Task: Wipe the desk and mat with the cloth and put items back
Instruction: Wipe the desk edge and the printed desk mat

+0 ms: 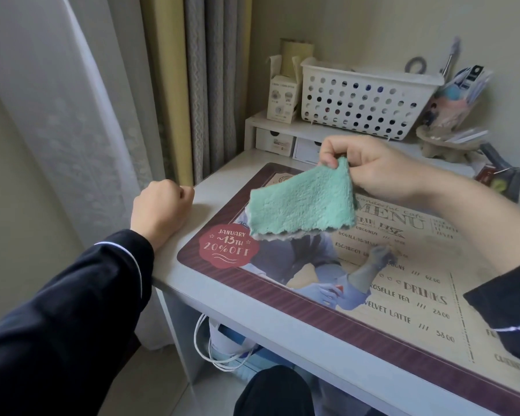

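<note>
Curtains (216, 85) close off the corner to the left of a white desk (216, 187), whose top is mostly covered by a mat (418, 295) printed like a café menu. A perforated basket (364, 97) sits on a low shelf at the back.

From where I stand, the right hand (382, 166) pinches the cloth (300, 202) by one corner between thumb and fingertips. The cloth dangles above the mat's far left part without touching it. The left hand (159, 205) rests as a closed fist on the desk's left edge, with nothing in it that I can see.

Wiping looks about to begin. To do it well, I'd lay the cloth flat under an open palm and work in overlapping strokes from the back towards the front edge. The left hand could press on the mat so it doesn't slide, and the bare rim of the desk could come after.

The cloth is teal and fluffy, with a pale grey underside and wavy hems, and it hangs limp.
</note>
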Demonstrator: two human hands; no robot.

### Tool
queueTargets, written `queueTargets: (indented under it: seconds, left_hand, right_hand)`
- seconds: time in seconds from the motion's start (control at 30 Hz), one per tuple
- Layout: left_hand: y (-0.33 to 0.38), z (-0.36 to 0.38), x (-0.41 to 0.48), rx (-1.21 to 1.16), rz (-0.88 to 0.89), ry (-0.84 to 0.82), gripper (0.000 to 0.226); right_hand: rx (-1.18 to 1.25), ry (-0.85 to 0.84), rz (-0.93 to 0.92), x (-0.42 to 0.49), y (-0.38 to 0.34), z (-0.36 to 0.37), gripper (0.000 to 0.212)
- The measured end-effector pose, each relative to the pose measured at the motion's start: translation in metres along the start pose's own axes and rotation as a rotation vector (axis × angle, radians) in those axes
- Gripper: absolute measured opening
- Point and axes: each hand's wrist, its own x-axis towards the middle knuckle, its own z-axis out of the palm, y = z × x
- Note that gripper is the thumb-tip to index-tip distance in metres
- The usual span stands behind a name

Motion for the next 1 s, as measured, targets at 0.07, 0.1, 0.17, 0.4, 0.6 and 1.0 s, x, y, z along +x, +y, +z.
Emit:
queueTargets:
  seconds: [0.07, 0.1, 0.17, 0.4, 0.6, 1.0]
  left_hand:
    - [0.000, 0.000, 0.000, 0.001, -0.001, -0.001, 0.038]
    - [0.000, 0.000, 0.000, 0.000, -0.001, -0.001, 0.038]
    - [0.000, 0.000, 0.000, 0.000, 0.002, 0.002, 0.037]
    - [0.001, 0.000, -0.001, 0.004, 0.000, 0.007, 0.037]
    - [0.000, 0.000, 0.000, 0.003, 0.001, 0.011, 0.037]
    - [0.001, 0.000, 0.001, -0.004, -0.009, -0.005, 0.038]
  right_hand:
    - [0.015, -0.035, 0.057, 0.002, 0.006, 0.002, 0.040]
    - [-0.020, -0.068, 0.085, 0.002, 0.009, 0.004, 0.038]
    - [-0.018, -0.111, 0.112, 0.002, 0.012, 0.007, 0.035]
    - [0.120, -0.141, 0.132, 0.002, 0.014, 0.008, 0.032]
    - [0.329, -0.330, 0.356, 0.004, 0.013, 0.011, 0.005]
    - [-0.772, -0.185, 0.237, -0.012, 0.042, 0.040, 0.035]
